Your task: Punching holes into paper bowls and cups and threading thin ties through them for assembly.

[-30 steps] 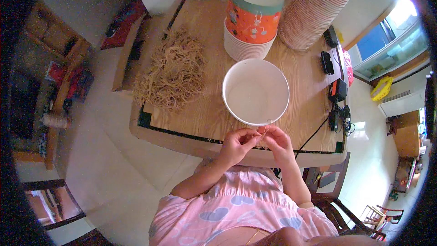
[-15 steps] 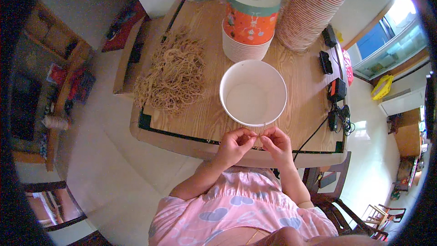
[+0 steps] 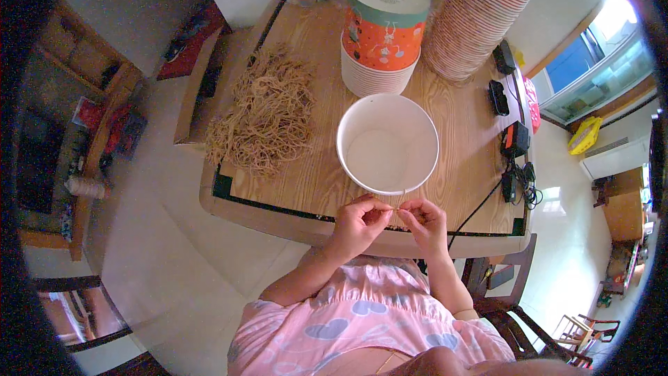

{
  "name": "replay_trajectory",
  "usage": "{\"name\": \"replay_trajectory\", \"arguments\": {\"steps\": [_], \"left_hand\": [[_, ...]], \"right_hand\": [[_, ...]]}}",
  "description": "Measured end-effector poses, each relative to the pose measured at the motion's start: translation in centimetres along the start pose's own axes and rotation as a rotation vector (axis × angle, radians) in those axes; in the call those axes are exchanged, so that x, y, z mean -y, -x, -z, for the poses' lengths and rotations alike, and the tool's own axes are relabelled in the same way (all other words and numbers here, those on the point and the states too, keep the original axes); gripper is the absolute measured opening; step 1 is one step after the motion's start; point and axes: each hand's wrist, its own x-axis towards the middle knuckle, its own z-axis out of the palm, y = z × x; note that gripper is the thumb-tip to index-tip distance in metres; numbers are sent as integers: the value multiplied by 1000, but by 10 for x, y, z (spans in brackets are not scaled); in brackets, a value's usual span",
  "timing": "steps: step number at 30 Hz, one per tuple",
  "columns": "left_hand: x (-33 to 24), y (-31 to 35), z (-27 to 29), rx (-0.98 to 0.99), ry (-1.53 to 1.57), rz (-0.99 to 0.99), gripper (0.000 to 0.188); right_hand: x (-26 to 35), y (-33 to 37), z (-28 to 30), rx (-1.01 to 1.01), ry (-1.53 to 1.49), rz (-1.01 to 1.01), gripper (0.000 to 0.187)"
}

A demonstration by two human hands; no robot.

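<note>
At the table's near edge my left hand (image 3: 360,224) and my right hand (image 3: 426,225) face each other, fingertips almost meeting. Both pinch a thin brown string (image 3: 395,209). A strand of it seems to rise to the near rim of a white paper bucket (image 3: 387,145), which stands just beyond my fingers with its mouth up. Its inside looks white and bare. Left of the bucket lies a loose, tangled pile of brown string (image 3: 268,118). Whether a knot sits between my fingertips is too small to tell.
Behind the bucket, an upside-down orange bucket (image 3: 384,40) tops a nested stack. A taller leaning stack of paper buckets (image 3: 476,17) stands at the far right. Black adapters and cables (image 3: 515,139) line the table's right edge. A dark wooden chair (image 3: 504,278) stands at the near right.
My fingertips have shifted slightly, and the string between them now shows as a short line. Both hands still pinch it; the bucket and pile stay in place.
</note>
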Motion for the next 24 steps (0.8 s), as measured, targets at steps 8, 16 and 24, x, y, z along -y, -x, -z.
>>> {"name": "replay_trajectory", "arguments": {"steps": [8,16,24], "left_hand": [[5,0,-3,14,-114,-72,11],[10,-2,-5,21,-149,-58,11],[-5,-4,-6,86,56,40,18]], "right_hand": [[-3,-3,3,17,154,19,7],[-13,-6,1,86,-20,-11,10],[-29,-5,3,126,-92,4,7]]}}
